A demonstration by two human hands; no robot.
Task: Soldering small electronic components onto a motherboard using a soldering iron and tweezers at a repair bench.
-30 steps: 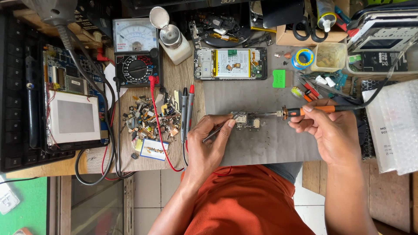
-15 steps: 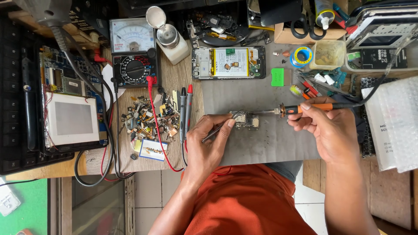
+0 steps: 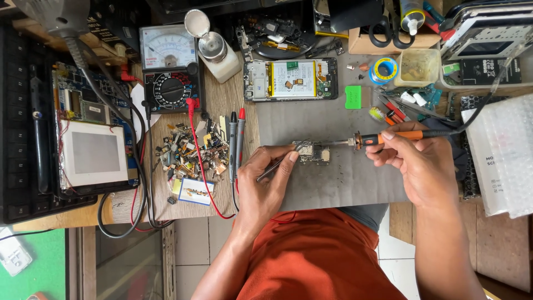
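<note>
A small circuit board lies on the grey mat at the middle of the workbench. My left hand holds thin metal tweezers whose tips rest on the board's left side. My right hand grips an orange-and-black soldering iron, held level, its metal tip touching the board's right edge. The iron's black cable runs off to the upper right.
An opened phone lies above the mat. An analogue multimeter, red and black probes and a pile of small parts sit to the left. A solder spool, plastic tub and hand tools crowd the right.
Both hands stay on the board with tweezers and iron; only tiny shifts. The view has drifted slightly.
</note>
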